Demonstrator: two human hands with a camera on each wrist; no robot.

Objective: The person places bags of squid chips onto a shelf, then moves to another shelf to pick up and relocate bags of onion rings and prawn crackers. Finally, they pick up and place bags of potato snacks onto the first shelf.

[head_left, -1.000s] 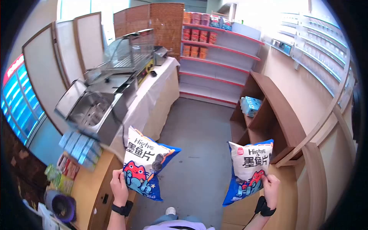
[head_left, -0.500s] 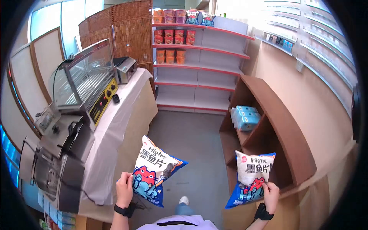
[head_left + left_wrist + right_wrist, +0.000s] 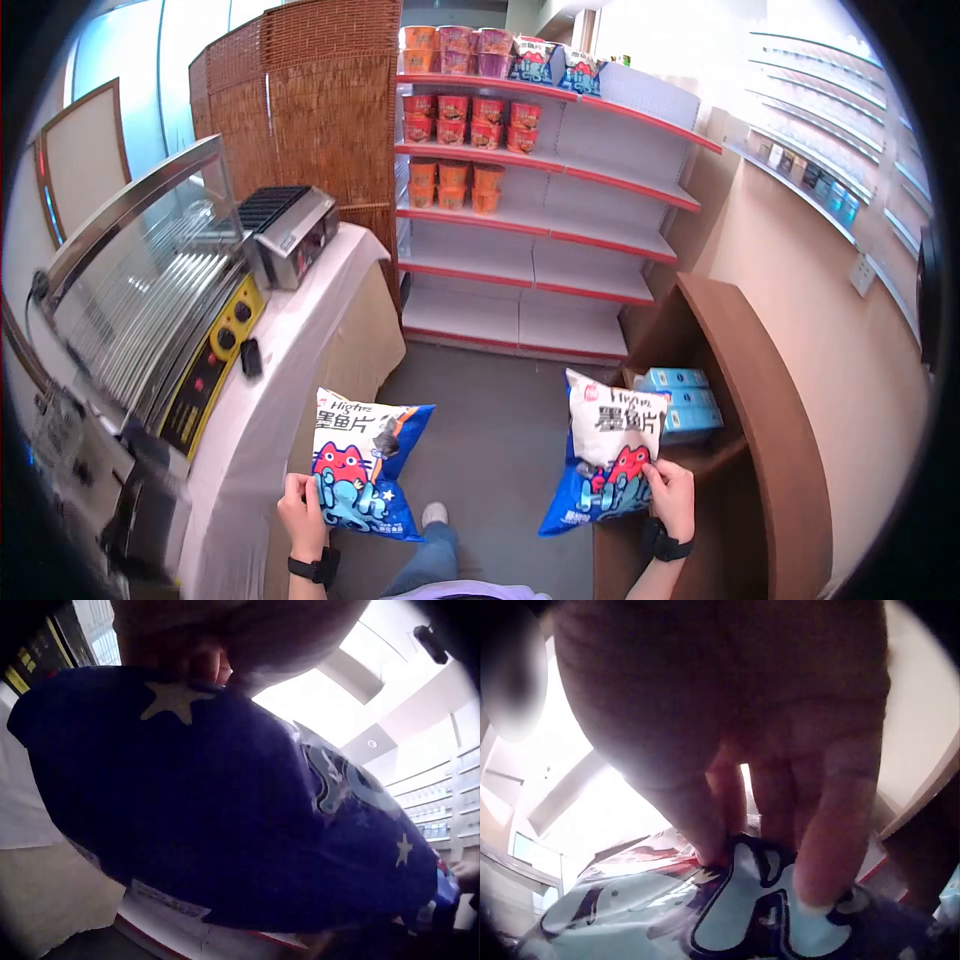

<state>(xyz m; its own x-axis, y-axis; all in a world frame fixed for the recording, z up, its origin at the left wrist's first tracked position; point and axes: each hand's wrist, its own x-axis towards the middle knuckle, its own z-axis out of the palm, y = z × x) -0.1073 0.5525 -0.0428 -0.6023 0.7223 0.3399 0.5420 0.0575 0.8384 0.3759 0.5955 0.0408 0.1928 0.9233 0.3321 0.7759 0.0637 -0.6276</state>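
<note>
In the head view my left hand (image 3: 303,515) pinches the left edge of a puffy white-and-blue snack bag (image 3: 362,470) with a red cat print. My right hand (image 3: 672,498) grips a matching snack bag (image 3: 605,455) by its right edge. Both bags hang upright at about waist height, fronts facing me, a gap between them. The left wrist view is mostly filled by the blue, star-printed bag (image 3: 217,810), with part of the hand above. Seen from the right wrist, thumb and fingers (image 3: 829,855) press into the bag's printed film.
Ahead stands a red-edged shelf unit (image 3: 600,235) with several noodle cups (image 3: 450,120) and two similar snack bags (image 3: 533,62) on top. A cloth-covered table (image 3: 250,430) with a roller grill (image 3: 160,330) is left; a brown cabinet (image 3: 775,420) holding blue packs (image 3: 690,405) is right.
The view has moved forward, so the shelf unit and brown cabinet appear closer. Both hands keep hold of their bags; the right bag has shifted left in view over the last half second.
</note>
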